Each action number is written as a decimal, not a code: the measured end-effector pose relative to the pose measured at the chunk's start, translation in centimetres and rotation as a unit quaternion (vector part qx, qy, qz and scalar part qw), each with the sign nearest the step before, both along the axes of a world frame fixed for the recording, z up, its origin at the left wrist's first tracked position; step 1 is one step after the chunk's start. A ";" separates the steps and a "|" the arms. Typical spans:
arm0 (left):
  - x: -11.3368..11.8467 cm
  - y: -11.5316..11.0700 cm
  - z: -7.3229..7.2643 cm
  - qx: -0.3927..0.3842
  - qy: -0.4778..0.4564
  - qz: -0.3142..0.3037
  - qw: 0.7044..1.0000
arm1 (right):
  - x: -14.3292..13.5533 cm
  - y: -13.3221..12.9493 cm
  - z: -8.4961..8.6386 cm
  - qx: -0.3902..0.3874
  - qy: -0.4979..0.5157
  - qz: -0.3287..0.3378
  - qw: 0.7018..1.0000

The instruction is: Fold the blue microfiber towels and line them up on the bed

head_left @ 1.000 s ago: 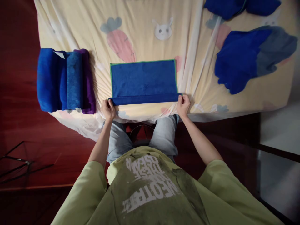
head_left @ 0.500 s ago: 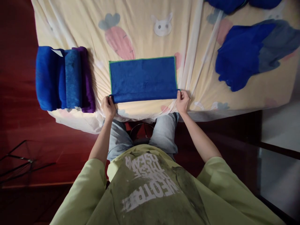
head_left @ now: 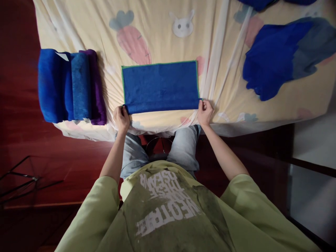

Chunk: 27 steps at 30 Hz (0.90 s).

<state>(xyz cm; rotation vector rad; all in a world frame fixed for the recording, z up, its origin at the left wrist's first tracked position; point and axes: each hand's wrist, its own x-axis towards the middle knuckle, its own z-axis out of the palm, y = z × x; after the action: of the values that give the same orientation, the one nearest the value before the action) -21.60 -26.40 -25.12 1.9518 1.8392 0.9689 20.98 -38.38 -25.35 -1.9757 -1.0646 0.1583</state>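
Though slightly askew, blue cloth (head_left: pixel 160 84) lengthwise left to right.

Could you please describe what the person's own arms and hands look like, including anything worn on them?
The left hand and right hand are bare, with no gloves. The forearms are uncovered, and no watch or bracelet shows. Loose light-green sleeves cover the upper arms, matching the shirt, which has pale lettering on a darker area.
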 end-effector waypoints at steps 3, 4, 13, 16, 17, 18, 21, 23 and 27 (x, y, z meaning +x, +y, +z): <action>0.1 0.1 0.0 0.009 0.006 -0.005 1.000 | -0.2 0.1 0.3 0.000 0.005 0.001 1.000; 0.1 0.1 0.0 0.010 0.005 -0.005 1.000 | -0.3 0.1 0.3 0.001 0.007 0.003 1.000; 0.1 0.1 -0.2 0.011 -0.002 -0.002 1.000 | 0.0 0.2 -0.4 0.004 -0.030 -0.003 1.000; 0.0 0.1 -0.3 0.008 -0.011 0.000 1.000 | 0.0 0.1 -0.6 0.000 -0.012 0.003 1.000; 0.0 0.1 -0.3 0.005 -0.014 0.001 1.000 | 0.1 0.0 -0.6 -0.005 -0.005 0.005 1.000; 0.0 0.1 -0.3 0.002 -0.017 0.000 1.000 | 0.1 -0.1 -0.7 -0.008 -0.002 0.006 1.000; 0.0 -0.1 -0.2 0.011 -0.022 -0.004 1.000 | 0.1 -0.5 -0.8 -0.003 -0.021 0.006 1.000; 0.0 -0.2 -0.2 0.028 -0.021 -0.005 0.999 | 0.1 -0.8 -0.8 0.010 -0.034 0.017 0.999; -0.1 -0.3 -0.4 0.031 -0.018 -0.025 0.999 | 0.1 -1.0 -0.8 0.023 -0.054 0.071 0.996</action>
<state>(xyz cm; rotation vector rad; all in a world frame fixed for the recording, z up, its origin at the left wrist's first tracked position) -21.71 -26.65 -25.48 1.9921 1.7523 1.0508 21.12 -39.40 -26.12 -1.8849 -1.2673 0.1038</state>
